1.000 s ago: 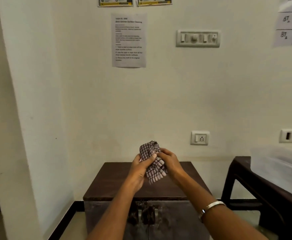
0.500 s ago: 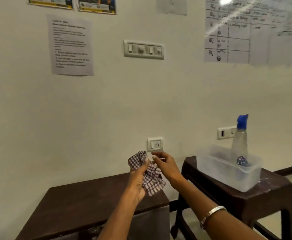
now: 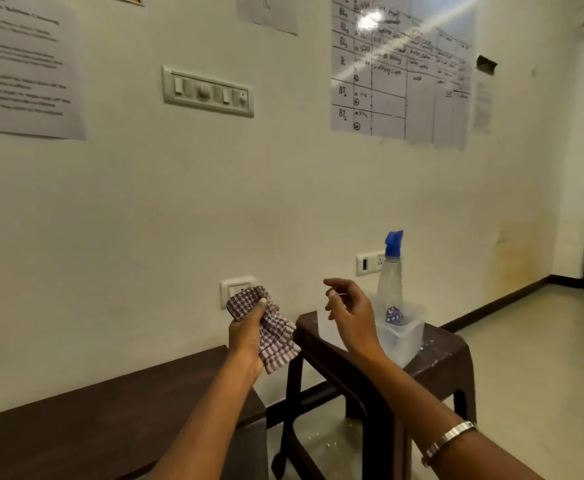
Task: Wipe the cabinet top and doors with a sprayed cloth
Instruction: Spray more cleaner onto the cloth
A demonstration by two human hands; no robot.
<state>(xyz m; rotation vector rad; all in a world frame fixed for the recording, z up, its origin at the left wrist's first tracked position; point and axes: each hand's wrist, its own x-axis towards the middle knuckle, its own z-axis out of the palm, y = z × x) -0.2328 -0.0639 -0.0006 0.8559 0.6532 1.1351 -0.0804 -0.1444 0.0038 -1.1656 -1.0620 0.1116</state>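
Right hand (image 3: 349,315) has let go of the checked cloth (image 3: 269,327) and reaches, fingers spread, toward the spray bottle (image 3: 391,289); left hand (image 3: 249,332) alone grips the cloth above the cabinet top (image 3: 110,424). Spraying likely comes next.

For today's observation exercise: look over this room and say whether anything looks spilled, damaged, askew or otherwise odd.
Little stands out. The wall right of the spray bottle carries a yellowish stain, and pale specks mark the stool top. The bottle stands upright in its clear tub; nothing looks spilled.
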